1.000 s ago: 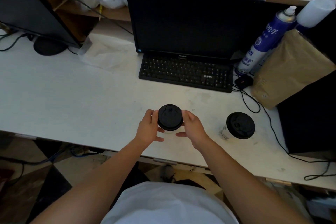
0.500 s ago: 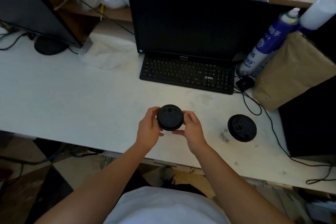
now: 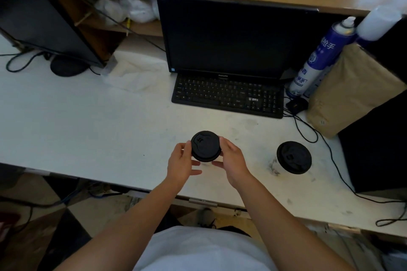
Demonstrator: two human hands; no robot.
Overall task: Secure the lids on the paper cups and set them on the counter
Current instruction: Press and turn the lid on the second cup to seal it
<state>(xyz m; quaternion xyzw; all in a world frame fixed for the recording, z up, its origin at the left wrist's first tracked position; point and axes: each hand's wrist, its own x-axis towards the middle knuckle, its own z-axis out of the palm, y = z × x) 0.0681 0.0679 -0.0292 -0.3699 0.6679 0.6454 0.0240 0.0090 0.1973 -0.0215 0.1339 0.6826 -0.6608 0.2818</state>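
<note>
A paper cup topped with a black lid (image 3: pixel 206 146) is held over the white counter (image 3: pixel 88 130), near its front edge. My left hand (image 3: pixel 181 166) grips the lid's left side and my right hand (image 3: pixel 231 161) its right side, thumbs on the rim. The cup body is almost fully hidden under the lid and my fingers. A second cup with a black lid (image 3: pixel 294 157) stands on the counter to the right, apart from my hands.
Behind the cups lie a black keyboard (image 3: pixel 226 94) and a dark monitor (image 3: pixel 229 37). A blue spray can (image 3: pixel 319 57), a brown paper bag (image 3: pixel 350 90) and a black box (image 3: pixel 378 138) crowd the right. Cables (image 3: pixel 308 130) trail across the counter's right part.
The lid has turned between my fingers; its tab marking now sits toward the left. My hands stay at about the same spot on the counter.
</note>
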